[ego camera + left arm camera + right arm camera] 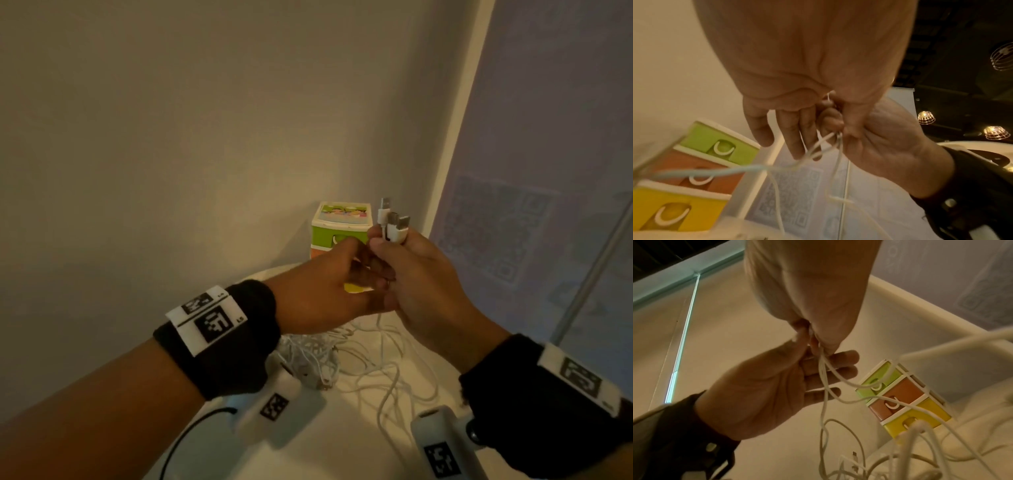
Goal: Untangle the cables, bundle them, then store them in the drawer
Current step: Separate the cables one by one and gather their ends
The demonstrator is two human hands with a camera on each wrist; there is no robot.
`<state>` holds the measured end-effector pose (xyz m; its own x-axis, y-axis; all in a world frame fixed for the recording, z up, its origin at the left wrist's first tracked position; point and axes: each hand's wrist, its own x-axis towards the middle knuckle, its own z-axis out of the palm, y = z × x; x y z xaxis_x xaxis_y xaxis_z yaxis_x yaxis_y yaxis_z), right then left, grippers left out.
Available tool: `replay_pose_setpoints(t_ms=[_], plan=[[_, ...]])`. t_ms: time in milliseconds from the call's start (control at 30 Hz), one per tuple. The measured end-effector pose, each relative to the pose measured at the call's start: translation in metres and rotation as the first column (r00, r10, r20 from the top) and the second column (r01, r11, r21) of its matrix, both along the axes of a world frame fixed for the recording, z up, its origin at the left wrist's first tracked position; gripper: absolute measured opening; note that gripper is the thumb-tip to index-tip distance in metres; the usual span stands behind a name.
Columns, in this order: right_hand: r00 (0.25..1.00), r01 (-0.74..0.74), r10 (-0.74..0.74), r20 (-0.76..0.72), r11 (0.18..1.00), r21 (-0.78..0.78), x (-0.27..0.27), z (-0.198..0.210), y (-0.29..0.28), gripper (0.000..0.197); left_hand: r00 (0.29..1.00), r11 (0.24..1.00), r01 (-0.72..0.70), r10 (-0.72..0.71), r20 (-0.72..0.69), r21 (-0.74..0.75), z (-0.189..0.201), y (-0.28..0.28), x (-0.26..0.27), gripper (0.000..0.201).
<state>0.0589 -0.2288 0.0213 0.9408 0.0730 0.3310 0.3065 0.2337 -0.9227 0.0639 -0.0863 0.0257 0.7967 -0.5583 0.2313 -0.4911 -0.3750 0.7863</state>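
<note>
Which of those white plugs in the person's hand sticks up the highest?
The leftmost plug, pinched in the right hand: its metal tip stands upright above the other plugs, which sit lower and lean rightward.

My right hand, top of frame, pinches white cables; my left hand lies straight-fingered behind them.
</note>
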Motion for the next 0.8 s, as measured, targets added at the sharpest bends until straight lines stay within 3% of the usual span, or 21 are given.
replay_pose_setpoints(t_ms=[67, 167, 200, 333, 433, 500, 567, 733, 800], plan=[[1.0, 0.006, -0.006, 0.005, 1.0, -0.009, -0.001, 0.002, 0.002, 0.02, 0.999, 0.997, 0.02, -0.023, -0.038, -0.075, -0.004, -0.008, 0.001, 0.041], [1.0, 0.017, -0.015, 0.024, 0.997, -0.08, -0.001, 0.003, 0.001, 0.028, 0.999, 0.997, 0.041, -0.043, -0.023, -0.064, -0.01, -0.01, 0.0, 0.017], [0.999, 0.024, -0.022, 0.024, 0.996, -0.083, 0.0, 0.002, 0.001, 0.027, 0.999, 0.997, 0.016, -0.018, -0.026, -0.074, -0.009, -0.009, 0.0, 0.017], [0.998, 0.068, -0.063, 0.03, 0.971, -0.228, -0.006, 0.0, 0.0, 0.025, 0.982, 0.95, -0.159, 0.18, 0.058, -0.269, 0.016, 0.0, -0.002, 0.065], [1.0, 0.003, 0.004, 0.025, 0.953, -0.302, -0.01, 0.0, 0.003, 0.032, 0.94, 0.979, -0.167, 0.194, 0.282, -0.118, 0.03, -0.004, -0.006, 0.073], [0.999, -0.024, 0.032, 0.017, 0.94, -0.341, -0.01, -0.001, 0.007, 0.037, 0.863, 0.977, -0.214, 0.179, 0.473, 0.02, 0.026, -0.007, -0.004, 0.053], [0.999, -0.023, 0.033, 0.02, 0.934, -0.358, -0.011, -0.002, 0.009, 0.036, 0.799, 0.97, -0.239, 0.167, 0.578, 0.051, 0.022, -0.007, -0.001, 0.026], [0.999, -0.04, 0.043, 0.001, 0.944, -0.328, -0.011, -0.002, 0.004, 0.026, 0.816, 0.977, -0.205, 0.139, 0.561, 0.057, 0.029, -0.005, 0.0, 0.012], [0.994, -0.099, 0.085, -0.063, 0.957, -0.271, -0.012, -0.004, 0.004, 0.026, 0.845, 0.978, -0.204, 0.197, 0.498, -0.041, 0.03, -0.004, -0.001, 0.011]])
